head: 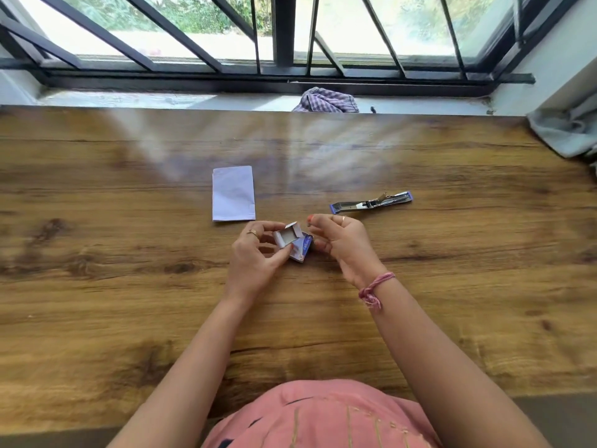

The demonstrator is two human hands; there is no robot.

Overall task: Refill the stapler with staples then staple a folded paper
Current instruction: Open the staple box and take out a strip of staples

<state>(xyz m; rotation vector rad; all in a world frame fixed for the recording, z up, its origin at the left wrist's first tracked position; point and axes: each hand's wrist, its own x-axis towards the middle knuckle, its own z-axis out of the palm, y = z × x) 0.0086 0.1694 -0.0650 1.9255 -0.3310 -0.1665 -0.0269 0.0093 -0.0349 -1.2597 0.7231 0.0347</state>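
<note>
One head-worn, wide-angle view is given, looking forward and down from close above the counter (129, 286); a window (290, 33) fills the upper frame.

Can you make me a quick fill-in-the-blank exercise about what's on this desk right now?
1. The left hand holds the small staple box, whose tray is slid ____.
2. The stapler lies on the wooden table, swung ____.
3. The folded paper lies to the ____ of the stapler.
4. The right hand wears a ____ thread at the wrist.

Missing words: open; open; left; pink
</note>
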